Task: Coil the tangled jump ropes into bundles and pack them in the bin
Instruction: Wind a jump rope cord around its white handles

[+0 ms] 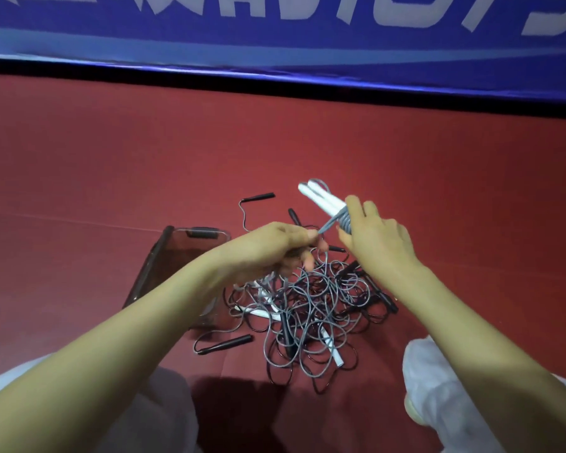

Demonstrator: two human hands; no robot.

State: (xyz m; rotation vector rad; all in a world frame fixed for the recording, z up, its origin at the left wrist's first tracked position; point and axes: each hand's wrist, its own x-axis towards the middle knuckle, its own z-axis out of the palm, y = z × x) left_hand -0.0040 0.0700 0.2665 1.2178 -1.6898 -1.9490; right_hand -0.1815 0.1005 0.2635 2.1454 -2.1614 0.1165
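1. Near edge. A left trouser leg [89,407] and a right trouser leg [445,387], both in pale soft fabric, closed off the lower corners. A narrow strip of red floor [111,165] showed between them.

2. Work pile. The tangle of jump ropes [307,308] lay on the floor just beyond the legs. It was made up of thin, smooth grey and black cords in loose overlapping loops. A black handle [229,343] stuck out at its near left, and a white tubular handle [332,349] lay at its near right.

3. Bin. The bin [151,266] stood just left of the tangle. It was smoky translucent plastic with rounded corners and a dark rim. My left forearm crossed over it, so I could not tell what it held.

4. Grips, above the pile. The left grip [275,246] had its fingers curled and pinched a taut grey cord [325,227]. The right grip [376,233] was wrapped around a bundle [321,197] of white handles pointing away and to the left. Grey cord was wound around the bundle in tight turns just beside the thumb. The two grips were near each other, joined by the cord but not touching.

5. Far side. Another black handle [258,196] lay apart from the pile. The widest room lay beyond it and to the left, where the matte floor, crossed by a faint pale seam, ran on to a black base strip [275,80]. Above the strip stood a blue banner [275,44] with large pale lettering, cut off by the frame.
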